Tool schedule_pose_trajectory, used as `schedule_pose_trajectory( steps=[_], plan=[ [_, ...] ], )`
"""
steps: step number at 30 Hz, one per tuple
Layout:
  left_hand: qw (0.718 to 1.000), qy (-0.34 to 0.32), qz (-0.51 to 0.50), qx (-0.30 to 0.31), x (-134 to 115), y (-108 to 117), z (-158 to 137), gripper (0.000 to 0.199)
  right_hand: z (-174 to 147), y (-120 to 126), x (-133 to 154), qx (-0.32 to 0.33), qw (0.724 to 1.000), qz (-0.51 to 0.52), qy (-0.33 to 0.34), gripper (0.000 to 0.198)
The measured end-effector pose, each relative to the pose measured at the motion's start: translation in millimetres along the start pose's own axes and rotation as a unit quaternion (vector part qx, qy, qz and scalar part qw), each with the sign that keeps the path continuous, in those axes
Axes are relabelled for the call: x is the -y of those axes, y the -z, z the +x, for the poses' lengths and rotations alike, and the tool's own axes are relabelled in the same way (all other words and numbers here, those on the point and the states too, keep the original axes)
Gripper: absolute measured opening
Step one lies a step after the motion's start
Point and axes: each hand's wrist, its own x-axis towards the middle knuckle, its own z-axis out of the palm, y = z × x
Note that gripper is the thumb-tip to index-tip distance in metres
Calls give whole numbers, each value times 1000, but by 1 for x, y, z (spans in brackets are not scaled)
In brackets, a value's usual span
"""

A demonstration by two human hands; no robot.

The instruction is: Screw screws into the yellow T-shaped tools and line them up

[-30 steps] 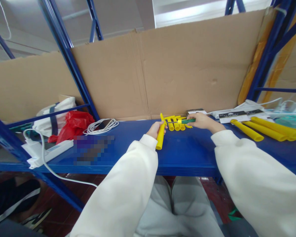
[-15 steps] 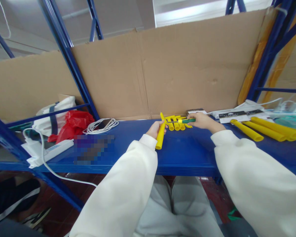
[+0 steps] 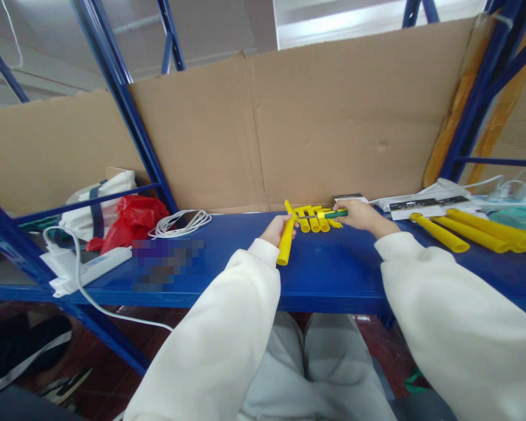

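Note:
My left hand is closed around a yellow tube, which is tilted with its wider open end toward me. From the right, my right hand grips the green and yellow handle of a screwdriver. The thin shaft points left and meets the upper part of the tube; whether its tip sits in a screw cannot be made out. Behind the screwdriver, several more yellow tubes lie side by side on the blue shelf.
More yellow tubes lie at the right near black-and-white packets. On the left are a coiled white cable, a red plastic bag and a power strip. A cardboard panel stands behind; a person's leg shows lower left.

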Motion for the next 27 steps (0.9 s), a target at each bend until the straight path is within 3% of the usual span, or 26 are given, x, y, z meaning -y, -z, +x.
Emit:
schedule_pose_trajectory(
  steps=[12,22,27],
  plan=[
    [999,-1,51,-15,-3,-4,-8,23,-1,2,7,13,1000,4,-10,15],
    [998,-5,57,-16,-1,-5,-7,21,-4,-2,22,37,997,-30,-67,38],
    [998,-22,47,-26,0,-2,-4,17,-4,-1,28,52,996,-38,-67,34]
  ],
)
